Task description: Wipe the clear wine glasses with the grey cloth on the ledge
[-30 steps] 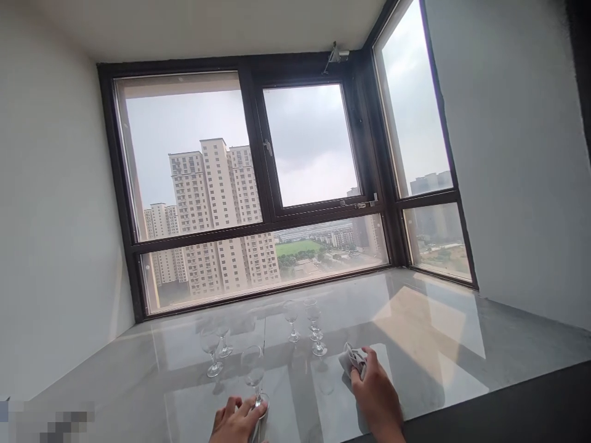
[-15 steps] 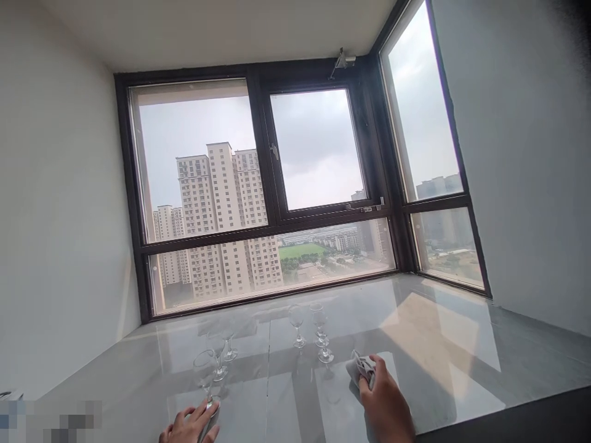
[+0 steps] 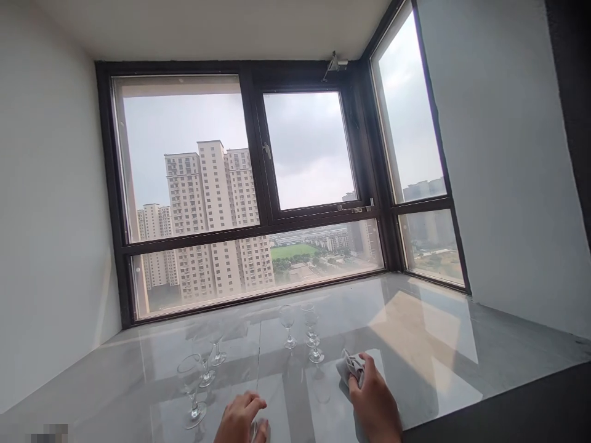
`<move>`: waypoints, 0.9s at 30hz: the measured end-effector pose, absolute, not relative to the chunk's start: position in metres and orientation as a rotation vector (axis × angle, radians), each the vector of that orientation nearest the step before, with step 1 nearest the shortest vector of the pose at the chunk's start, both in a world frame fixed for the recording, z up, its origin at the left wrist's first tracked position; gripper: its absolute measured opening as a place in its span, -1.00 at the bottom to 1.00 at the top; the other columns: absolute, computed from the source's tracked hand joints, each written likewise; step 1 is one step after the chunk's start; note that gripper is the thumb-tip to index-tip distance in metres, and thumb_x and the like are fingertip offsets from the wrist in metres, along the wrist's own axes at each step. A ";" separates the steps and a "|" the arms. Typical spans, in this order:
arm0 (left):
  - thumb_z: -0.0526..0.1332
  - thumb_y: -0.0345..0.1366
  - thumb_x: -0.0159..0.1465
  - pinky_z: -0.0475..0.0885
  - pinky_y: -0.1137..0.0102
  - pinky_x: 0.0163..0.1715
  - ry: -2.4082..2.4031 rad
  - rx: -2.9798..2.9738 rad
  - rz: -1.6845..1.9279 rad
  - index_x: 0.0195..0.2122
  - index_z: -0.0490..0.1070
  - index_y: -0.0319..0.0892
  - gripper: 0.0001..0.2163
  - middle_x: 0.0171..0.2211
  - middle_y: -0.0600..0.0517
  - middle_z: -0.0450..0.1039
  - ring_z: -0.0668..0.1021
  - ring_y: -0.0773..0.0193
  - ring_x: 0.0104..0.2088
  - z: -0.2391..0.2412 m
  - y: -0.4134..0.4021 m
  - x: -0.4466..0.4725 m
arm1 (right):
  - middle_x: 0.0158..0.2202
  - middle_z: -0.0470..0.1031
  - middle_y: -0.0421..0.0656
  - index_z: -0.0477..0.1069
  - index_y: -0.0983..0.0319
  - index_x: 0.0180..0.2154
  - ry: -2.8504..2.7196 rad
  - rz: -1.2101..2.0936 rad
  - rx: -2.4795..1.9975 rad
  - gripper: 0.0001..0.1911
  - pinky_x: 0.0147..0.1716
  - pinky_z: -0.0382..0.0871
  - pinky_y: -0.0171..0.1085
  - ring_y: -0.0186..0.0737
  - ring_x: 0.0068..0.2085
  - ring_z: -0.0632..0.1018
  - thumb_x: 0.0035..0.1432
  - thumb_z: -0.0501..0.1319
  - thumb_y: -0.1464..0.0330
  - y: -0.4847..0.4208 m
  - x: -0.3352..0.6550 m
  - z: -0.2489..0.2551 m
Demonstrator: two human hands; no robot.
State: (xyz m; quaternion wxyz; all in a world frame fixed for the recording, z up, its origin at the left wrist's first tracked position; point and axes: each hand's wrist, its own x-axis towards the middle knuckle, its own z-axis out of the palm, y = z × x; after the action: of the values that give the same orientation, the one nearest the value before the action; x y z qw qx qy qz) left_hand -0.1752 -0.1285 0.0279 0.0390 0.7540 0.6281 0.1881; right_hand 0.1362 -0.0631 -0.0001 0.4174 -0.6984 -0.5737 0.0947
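Note:
Several clear stemmed glasses stand on a glossy grey stone sill (image 3: 415, 344) below a wide window. One glass (image 3: 191, 391) stands alone at the near left, with two others (image 3: 205, 363) just behind it. Three glasses (image 3: 310, 332) form a group nearer the middle. My left hand (image 3: 240, 419) rests low on the sill at the bottom edge, fingers curled over a small pale thing (image 3: 261, 429) that I cannot make out. It is apart from the near-left glass. My right hand (image 3: 375, 406) lies on the sill, closed on a crumpled grey cloth (image 3: 349, 367) close to the middle group.
The dark-framed window (image 3: 258, 227) runs along the back and turns the right corner. White walls close in both sides. The sill's dark front edge (image 3: 508, 406) crosses the lower right.
My left hand carried a glass to the left, stood it by the left pair, let go and came back toward the middle. The right hand stayed put with the cloth.

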 end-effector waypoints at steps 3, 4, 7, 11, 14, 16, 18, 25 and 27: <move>0.11 -0.23 0.20 0.31 0.28 0.18 1.735 2.371 0.714 -0.01 0.54 -0.05 -0.64 0.14 -0.05 0.45 0.46 0.09 0.14 0.038 -0.093 -0.119 | 0.04 0.51 0.04 0.15 0.21 0.17 -1.443 0.284 -1.746 -0.59 -0.31 0.32 -0.28 -0.08 -0.10 0.59 0.30 -0.01 0.36 -0.064 0.137 0.001; 0.11 -0.25 0.19 0.27 0.29 0.21 1.718 2.356 0.717 0.00 0.54 -0.07 -0.62 0.18 -0.06 0.41 0.43 0.10 0.18 0.040 -0.080 -0.102 | 0.04 0.51 0.05 0.15 0.21 0.17 -1.440 0.287 -1.744 -0.58 -0.30 0.32 -0.28 -0.08 -0.10 0.59 0.30 -0.01 0.36 -0.064 0.137 0.002; 0.18 -0.25 0.14 0.05 0.11 0.33 1.793 2.322 0.625 0.13 0.48 -0.02 -0.52 0.33 -0.07 0.23 0.28 0.01 0.31 0.043 -0.040 -0.061 | 0.05 0.51 0.06 0.16 0.23 0.15 -1.429 0.263 -1.726 -0.59 -0.20 0.33 -0.28 -0.07 -0.04 0.57 0.28 0.00 0.39 -0.065 0.136 0.003; 0.16 -0.19 0.19 -0.11 -0.05 0.35 1.862 2.325 0.474 0.12 0.49 0.02 -0.55 0.33 -0.07 0.24 0.26 -0.02 0.32 0.044 -0.005 -0.030 | 0.06 0.51 0.04 0.18 0.24 0.13 -1.428 0.251 -1.730 -0.60 -0.15 0.33 -0.27 -0.07 0.00 0.56 0.26 0.01 0.43 -0.065 0.136 0.003; 0.11 -0.19 0.23 -0.03 -0.01 0.32 1.852 2.350 0.462 0.05 0.54 0.06 -0.61 0.18 0.01 0.45 0.36 0.02 0.22 0.041 -0.002 -0.025 | 0.05 0.52 0.02 0.19 0.22 0.14 -1.425 0.235 -1.744 -0.60 -0.17 0.33 -0.27 -0.07 -0.01 0.57 0.26 0.02 0.43 -0.066 0.136 0.002; 0.10 -0.17 0.24 0.05 0.01 0.28 1.841 2.373 0.478 0.01 0.56 0.09 -0.63 0.13 0.05 0.50 0.38 0.01 0.19 0.040 -0.011 -0.030 | 0.04 0.52 0.01 0.19 0.21 0.14 -1.421 0.225 -1.747 -0.60 -0.19 0.33 -0.27 -0.07 -0.02 0.58 0.26 0.03 0.42 -0.066 0.137 0.003; 0.11 -0.14 0.23 0.12 0.03 0.22 1.836 2.417 0.496 -0.03 0.58 0.10 -0.65 0.10 0.06 0.52 0.38 -0.03 0.15 0.040 -0.024 -0.042 | 0.03 0.53 0.00 0.20 0.20 0.13 -1.421 0.222 -1.750 -0.60 -0.22 0.32 -0.28 -0.08 -0.03 0.58 0.26 0.03 0.40 -0.068 0.137 0.004; 0.12 -0.08 0.21 0.22 0.11 0.10 2.044 2.397 0.467 -0.03 0.58 0.06 -0.63 0.01 0.02 0.58 0.40 -0.03 0.08 0.043 -0.064 -0.129 | -0.02 0.55 -0.01 0.21 0.17 0.11 -1.439 0.229 -1.775 -0.63 -0.35 0.29 -0.28 -0.06 -0.12 0.60 0.29 0.01 0.32 -0.073 0.138 0.008; 0.13 -0.08 0.19 0.21 0.11 0.12 2.170 2.324 0.465 0.06 0.54 0.04 -0.57 0.09 0.01 0.54 0.37 -0.05 0.13 0.041 -0.065 -0.158 | -0.03 0.55 0.00 0.21 0.17 0.10 -1.441 0.239 -1.778 -0.64 -0.36 0.29 -0.29 -0.06 -0.13 0.60 0.28 0.01 0.32 -0.072 0.138 0.008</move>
State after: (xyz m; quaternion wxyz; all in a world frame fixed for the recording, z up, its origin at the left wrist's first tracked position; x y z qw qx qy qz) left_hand -0.1575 -0.0653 0.0412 -0.0356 0.7227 0.6749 0.1445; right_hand 0.1382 -0.0724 0.0076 0.4079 -0.7055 -0.5717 0.0948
